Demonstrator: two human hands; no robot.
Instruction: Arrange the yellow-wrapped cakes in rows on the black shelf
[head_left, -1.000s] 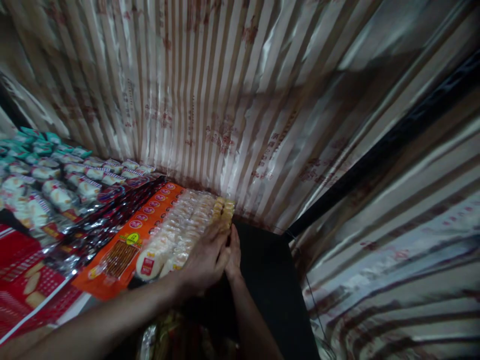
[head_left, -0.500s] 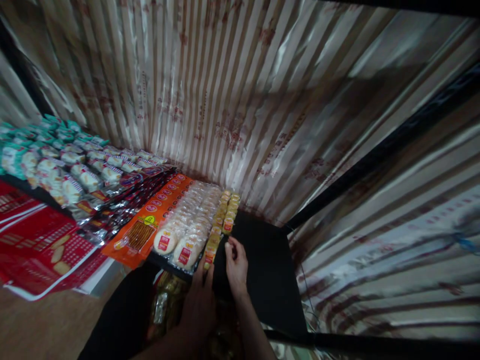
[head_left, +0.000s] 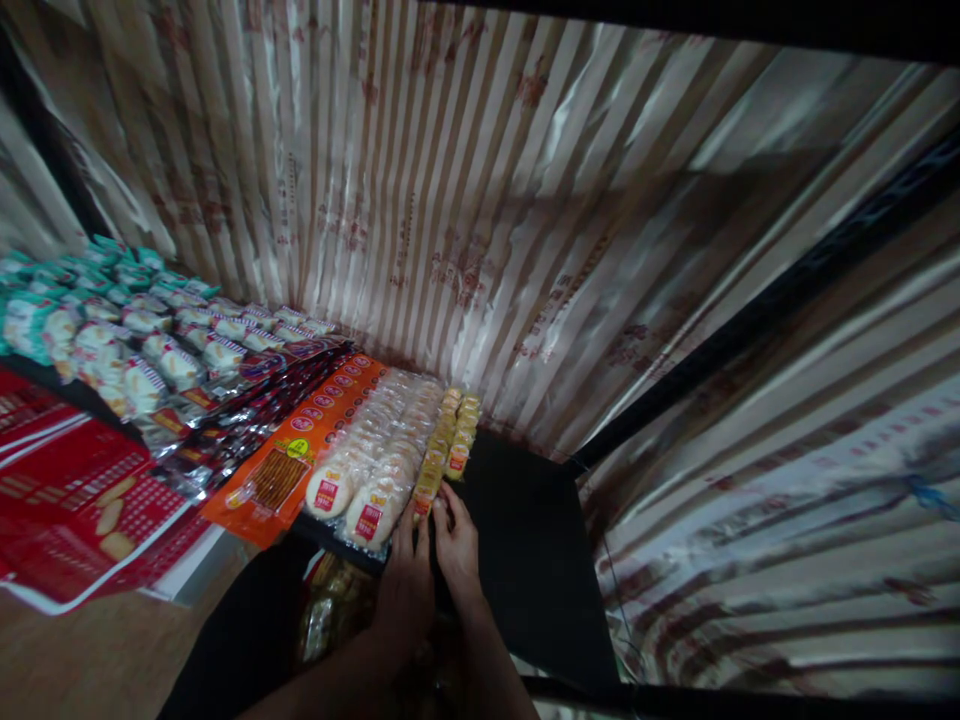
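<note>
Two narrow rows of small gold-wrapped snack packets (head_left: 436, 452) stand on the black shelf (head_left: 525, 550), the right row (head_left: 463, 440) shorter at the front. My left hand (head_left: 405, 575) is at the front end of the longer row, its fingertips against the front packet's left side. From the right, my right hand (head_left: 456, 540) closes its thumb and fingers on the same end, so the front packet sits between both hands. Directly left are two rows of round white crackers (head_left: 373, 515) in clear wrappers. The undersides of my fingers are hidden.
Further left are an orange pretzel-stick bag (head_left: 281, 478), dark red packets (head_left: 247, 400), white packets (head_left: 172, 355) and green ones (head_left: 28, 322). A red carton (head_left: 82, 490) hangs over the front left. Striped plastic sheeting (head_left: 450, 200) and a black post (head_left: 750, 310) bound the shelf.
My right hand has moved left and slightly up, from beside the gold packets onto the front of the longer row. My left hand stays at that row's front end.
</note>
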